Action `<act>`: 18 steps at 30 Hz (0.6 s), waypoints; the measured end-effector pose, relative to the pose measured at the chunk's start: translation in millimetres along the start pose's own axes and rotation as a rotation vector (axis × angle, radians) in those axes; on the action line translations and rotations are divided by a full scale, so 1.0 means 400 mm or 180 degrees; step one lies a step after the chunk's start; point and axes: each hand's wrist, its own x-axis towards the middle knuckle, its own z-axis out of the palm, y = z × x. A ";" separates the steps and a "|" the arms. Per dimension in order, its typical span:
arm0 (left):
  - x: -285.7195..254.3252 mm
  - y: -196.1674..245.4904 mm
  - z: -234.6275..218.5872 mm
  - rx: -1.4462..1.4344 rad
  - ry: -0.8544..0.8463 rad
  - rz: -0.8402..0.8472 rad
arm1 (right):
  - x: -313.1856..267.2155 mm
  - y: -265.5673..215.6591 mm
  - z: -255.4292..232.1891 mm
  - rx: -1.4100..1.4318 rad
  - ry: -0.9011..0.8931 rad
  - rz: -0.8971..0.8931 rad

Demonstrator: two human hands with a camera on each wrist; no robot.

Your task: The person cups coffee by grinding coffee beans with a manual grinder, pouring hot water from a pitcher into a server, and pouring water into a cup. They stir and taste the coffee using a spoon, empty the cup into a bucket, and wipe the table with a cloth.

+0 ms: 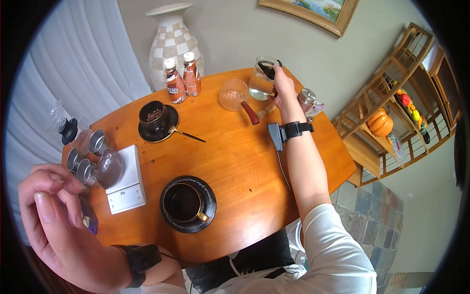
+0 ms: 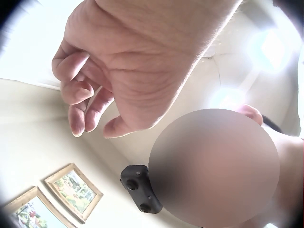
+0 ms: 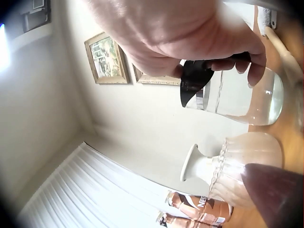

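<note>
My right hand [image 1: 282, 90] reaches to the far right of the table and grips a glass pitcher [image 1: 257, 89] by its black handle. The pitcher holds clear liquid and has a black top; in the right wrist view my fingers curl round the handle beside the glass [image 3: 237, 95]. Close to its left stands a ribbed glass pot [image 1: 233, 94] with a reddish-brown handle [image 1: 250, 113]. At the near left my left hand [image 1: 61, 225] is raised with loosely bent fingers and nothing in them, as the left wrist view shows too.
A black cup and saucer [image 1: 209, 188] stand near the front; another cup holding brown beans [image 1: 154, 114] is behind, with a spoon [image 1: 190, 135]. Left are a white scale [image 1: 128, 193], a round glass server [image 1: 108, 169] and metal cups [image 1: 99, 142]. Two bottles [image 1: 175, 85] stand at the back.
</note>
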 end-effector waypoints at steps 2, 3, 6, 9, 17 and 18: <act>-0.001 0.001 0.005 0.0022 -0.0034 0.0007 | -0.014 0.011 -0.004 0.0063 -0.0106 0.0030; -0.001 0.002 0.007 0.0016 -0.0067 0.0029 | -0.019 0.013 -0.004 0.0117 -0.0208 0.0053; 0.000 -0.002 0.007 0.0025 -0.0141 0.0080 | -0.025 0.011 0.000 0.0456 -0.0532 0.0194; -0.003 -0.001 0.016 0.0071 -0.0176 0.0125 | -0.040 0.020 0.012 0.0583 -0.0442 0.0117; -0.002 0.000 0.022 0.0154 -0.0303 0.0176 | -0.050 0.008 -0.002 0.0811 -0.0100 -0.0088; -0.002 -0.001 0.023 0.0163 -0.0318 0.0196 | -0.058 -0.002 -0.005 0.0798 -0.0053 -0.0206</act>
